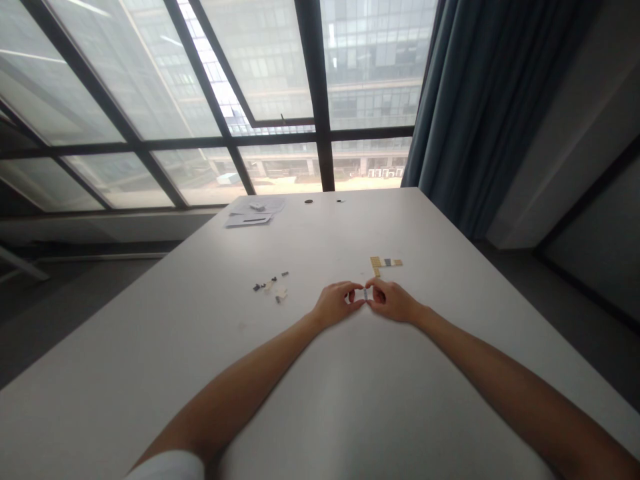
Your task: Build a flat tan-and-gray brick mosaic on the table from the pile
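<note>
Two hands meet below and right of the frame's centre, the left hand (341,301) and right hand (393,300) pinching one small grey piece (365,294) between their fingertips. One yellow-and-grey group of pieces (384,263) lies just above the right hand; several loose bits (270,288), too tiny to count surely, are scattered left of centre. Papers (245,219) lie at the worktop's (320,240) far left. Bare surface fills the lower middle; side edges spread toward both lower corners, one curtain (470,100) hanging upper right.

White table (320,233), dark-framed windows (270,60), blue curtain (470,100)
</note>
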Tool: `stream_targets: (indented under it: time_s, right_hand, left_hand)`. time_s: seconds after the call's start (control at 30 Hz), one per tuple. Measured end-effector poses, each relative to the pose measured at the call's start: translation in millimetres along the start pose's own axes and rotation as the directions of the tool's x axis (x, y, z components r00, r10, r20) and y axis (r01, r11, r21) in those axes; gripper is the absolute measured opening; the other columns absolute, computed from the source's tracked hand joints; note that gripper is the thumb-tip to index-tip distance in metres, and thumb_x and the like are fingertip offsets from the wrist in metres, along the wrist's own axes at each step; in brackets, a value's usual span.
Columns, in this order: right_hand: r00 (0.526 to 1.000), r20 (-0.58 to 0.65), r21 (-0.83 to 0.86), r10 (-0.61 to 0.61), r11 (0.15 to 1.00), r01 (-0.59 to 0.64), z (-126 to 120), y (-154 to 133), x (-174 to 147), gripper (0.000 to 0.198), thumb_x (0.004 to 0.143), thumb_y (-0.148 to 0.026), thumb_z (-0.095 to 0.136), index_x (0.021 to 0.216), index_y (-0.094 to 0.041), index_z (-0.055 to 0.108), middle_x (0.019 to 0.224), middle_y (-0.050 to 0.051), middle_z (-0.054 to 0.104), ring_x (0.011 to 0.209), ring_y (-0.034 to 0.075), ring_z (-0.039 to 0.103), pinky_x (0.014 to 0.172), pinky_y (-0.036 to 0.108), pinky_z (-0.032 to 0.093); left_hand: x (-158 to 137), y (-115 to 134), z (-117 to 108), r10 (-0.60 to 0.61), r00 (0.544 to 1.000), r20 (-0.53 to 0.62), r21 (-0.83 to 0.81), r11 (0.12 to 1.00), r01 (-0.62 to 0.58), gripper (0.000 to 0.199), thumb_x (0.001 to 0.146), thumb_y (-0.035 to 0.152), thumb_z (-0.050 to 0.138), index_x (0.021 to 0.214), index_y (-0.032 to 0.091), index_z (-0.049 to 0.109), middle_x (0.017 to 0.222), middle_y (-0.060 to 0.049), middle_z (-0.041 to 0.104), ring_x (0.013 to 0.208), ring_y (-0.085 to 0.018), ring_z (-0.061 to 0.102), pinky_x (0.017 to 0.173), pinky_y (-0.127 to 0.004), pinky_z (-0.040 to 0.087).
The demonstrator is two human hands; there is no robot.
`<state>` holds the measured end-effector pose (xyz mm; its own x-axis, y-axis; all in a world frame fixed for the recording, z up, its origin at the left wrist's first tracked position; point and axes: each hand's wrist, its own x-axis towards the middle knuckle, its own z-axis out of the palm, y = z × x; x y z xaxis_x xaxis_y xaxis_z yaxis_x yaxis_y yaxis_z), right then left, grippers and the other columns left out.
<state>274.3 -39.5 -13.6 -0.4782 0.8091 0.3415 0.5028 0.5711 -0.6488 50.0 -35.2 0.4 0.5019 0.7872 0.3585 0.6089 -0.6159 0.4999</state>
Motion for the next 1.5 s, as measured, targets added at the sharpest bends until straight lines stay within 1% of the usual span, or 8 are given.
stream_targets:
  time_s: [0.27, 0.53, 0.93, 1.23, 1.5]
  right_hand:
    - [1.0, -0.016, 0.014, 0.002, 1.0, -0.002, 0.0, 0.7, 0.0, 0.029, 0.082, -0.021, 0.063, 0.11, -0.021, 0.059, 0.065, -0.007, 0.055, 0.057, 0.01, 0.049, 0.058, 0.021, 0.036]
    - [1.0, -0.012, 0.009, 0.004, 1.0, -0.004, -0.4, -0.6, -0.1, 0.022, 0.086, -0.023, 0.061, 0.108, -0.02, 0.058, 0.064, -0.007, 0.054, 0.056, 0.01, 0.048, 0.058, 0.021, 0.035]
    - [1.0, -0.016, 0.012, -0.013, 1.0, 0.013, 0.2, 0.8, 0.0, 0.027, 0.084, -0.023, 0.062, 0.111, -0.022, 0.057, 0.065, -0.007, 0.054, 0.057, 0.01, 0.049, 0.058, 0.021, 0.036]
    - [1.0, -0.008, 0.015, -0.007, 1.0, 0.007, -0.5, 1.1, -0.1, 0.028, 0.084, -0.023, 0.063, 0.111, -0.021, 0.057, 0.065, -0.007, 0.055, 0.057, 0.01, 0.049, 0.058, 0.021, 0.036]
    - [1.0, -0.013, 0.034, -0.008, 0.999, 0.009, -0.1, 0.0, -0.2, 0.027, 0.082, -0.022, 0.063, 0.109, -0.021, 0.058, 0.064, -0.008, 0.054, 0.057, 0.01, 0.048, 0.058, 0.021, 0.036]
  left_hand:
    - [1.8, 2.1, -1.7, -0.025, 1.0, -0.014, -0.022, 0.999, 0.025, 0.03, 0.084, 0.038, 0.072, 0.109, 0.022, 0.073, 0.077, 0.001, 0.069, 0.065, -0.01, 0.056, 0.064, -0.021, 0.043]
    - [2.7, -3.1, 0.7, -0.036, 0.999, -0.019, -0.033, 0.999, 0.035, 0.032, 0.084, 0.041, 0.073, 0.11, 0.021, 0.073, 0.077, 0.001, 0.068, 0.065, -0.01, 0.055, 0.065, -0.021, 0.042]
    - [1.3, 1.7, -1.8, -0.02, 1.0, -0.024, -0.019, 1.0, 0.019, 0.03, 0.084, 0.037, 0.072, 0.11, 0.022, 0.073, 0.077, 0.001, 0.068, 0.065, -0.01, 0.056, 0.065, -0.022, 0.043]
    - [0.4, -1.0, 0.3, -0.011, 1.0, -0.019, -0.032, 0.999, 0.011, 0.031, 0.085, 0.038, 0.071, 0.112, 0.023, 0.073, 0.077, 0.001, 0.068, 0.064, -0.01, 0.054, 0.065, -0.021, 0.043]
    - [1.2, -0.7, -0.8, -0.017, 1.0, 0.013, -0.035, 0.999, 0.017, 0.032, 0.085, 0.04, 0.07, 0.112, 0.022, 0.073, 0.077, 0.001, 0.068, 0.064, -0.01, 0.054, 0.065, -0.022, 0.043]
